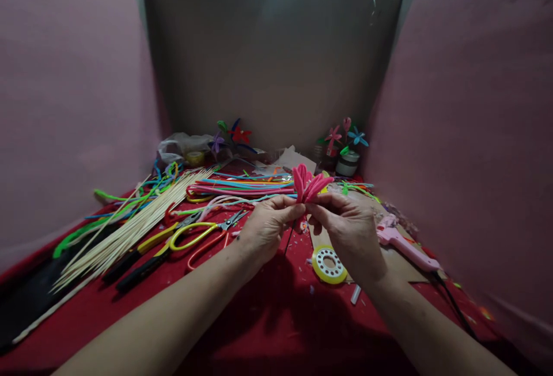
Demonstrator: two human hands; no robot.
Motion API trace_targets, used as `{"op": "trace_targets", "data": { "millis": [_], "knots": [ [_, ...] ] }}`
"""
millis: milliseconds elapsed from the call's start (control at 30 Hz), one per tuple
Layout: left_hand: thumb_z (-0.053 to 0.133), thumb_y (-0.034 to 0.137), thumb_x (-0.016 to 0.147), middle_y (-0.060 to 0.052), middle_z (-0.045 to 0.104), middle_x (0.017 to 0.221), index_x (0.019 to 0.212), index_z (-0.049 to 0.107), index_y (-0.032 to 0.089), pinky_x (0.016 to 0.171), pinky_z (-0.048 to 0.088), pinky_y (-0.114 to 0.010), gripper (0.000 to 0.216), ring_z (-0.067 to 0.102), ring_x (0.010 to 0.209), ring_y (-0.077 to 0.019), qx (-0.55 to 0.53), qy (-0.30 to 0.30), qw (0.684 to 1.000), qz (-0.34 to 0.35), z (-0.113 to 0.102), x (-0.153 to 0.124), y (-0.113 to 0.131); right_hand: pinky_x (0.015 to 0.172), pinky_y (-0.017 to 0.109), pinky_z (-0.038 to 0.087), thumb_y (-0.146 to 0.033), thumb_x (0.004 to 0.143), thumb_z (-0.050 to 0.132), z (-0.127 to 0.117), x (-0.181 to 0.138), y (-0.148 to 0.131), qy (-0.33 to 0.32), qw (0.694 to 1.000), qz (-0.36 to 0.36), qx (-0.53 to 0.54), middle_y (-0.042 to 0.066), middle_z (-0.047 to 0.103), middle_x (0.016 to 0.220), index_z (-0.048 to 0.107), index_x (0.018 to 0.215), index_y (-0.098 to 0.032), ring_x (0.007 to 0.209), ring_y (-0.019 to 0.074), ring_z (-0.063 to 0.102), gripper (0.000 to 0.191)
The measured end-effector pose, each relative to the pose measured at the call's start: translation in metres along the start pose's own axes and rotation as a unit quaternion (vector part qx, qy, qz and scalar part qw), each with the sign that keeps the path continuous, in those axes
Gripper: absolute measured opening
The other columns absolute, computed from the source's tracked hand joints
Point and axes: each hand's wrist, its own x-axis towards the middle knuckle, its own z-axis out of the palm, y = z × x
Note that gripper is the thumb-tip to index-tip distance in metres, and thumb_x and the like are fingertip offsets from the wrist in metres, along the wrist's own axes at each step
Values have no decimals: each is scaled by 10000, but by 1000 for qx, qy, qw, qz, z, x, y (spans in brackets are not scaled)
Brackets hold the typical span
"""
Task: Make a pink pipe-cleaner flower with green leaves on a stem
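Note:
Between my two hands, over the middle of the red cloth, is a pink pipe-cleaner flower (307,183) with looped petals fanning upward. My left hand (273,223) pinches its base from the left, thumb against fingers. From the right, my right hand (345,226) pinches the same base, and the fingertips of both hands nearly meet there. My fingers hide the lowest part of the flower. Just below my right hand lies a yellow tape roll (329,264) with a white core.
Left of my hands lie wooden sticks (129,226), scissors (203,235) with yellow and red handles, and pliers (151,246). Pipe cleaners (242,187) spread behind. A pink glue gun (408,243) with a cord rests on cardboard at right. Finished flowers (345,137) stand at the back.

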Motion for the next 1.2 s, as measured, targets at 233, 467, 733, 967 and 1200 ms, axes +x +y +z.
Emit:
{"op": "trace_targets", "data": {
  "millis": [233,467,733,967,1200],
  "knots": [
    [773,233,573,-6,589,574,624,595,115,568,398,-264,220,503,486,-93,-9,-17,1000,-5,1,-1,0,421,218,375,-238,635,705,0,3,5,-32,997,21,72,-19,571,522,638,619,-156,437,76,466,108],
    [752,204,598,-14,592,611,684,624,108,609,399,-269,181,515,553,-103,12,-33,999,10,1,-2,-2,396,195,306,-205,523,771,3,5,12,-1,984,89,153,-41,536,483,627,573,-145,394,52,423,164],
    [733,152,603,-1,586,587,654,650,122,577,382,-254,102,515,543,-104,36,-67,997,20,-2,0,-2,471,208,361,-181,484,800,-1,8,16,-46,952,191,235,-21,595,546,654,633,-148,472,76,499,212],
    [739,139,568,13,567,537,617,661,128,514,336,-234,93,453,483,-83,146,-34,988,20,-1,-2,6,441,172,320,-130,529,772,-5,10,20,-122,910,261,300,-15,624,562,711,728,-138,454,42,452,208],
    [726,100,553,18,545,493,587,668,120,465,265,-213,70,386,444,-59,174,-15,985,-3,0,-3,9,463,175,344,-81,517,744,-4,10,19,-120,894,286,324,-21,627,585,690,678,-153,486,52,469,185]
  ]
}}
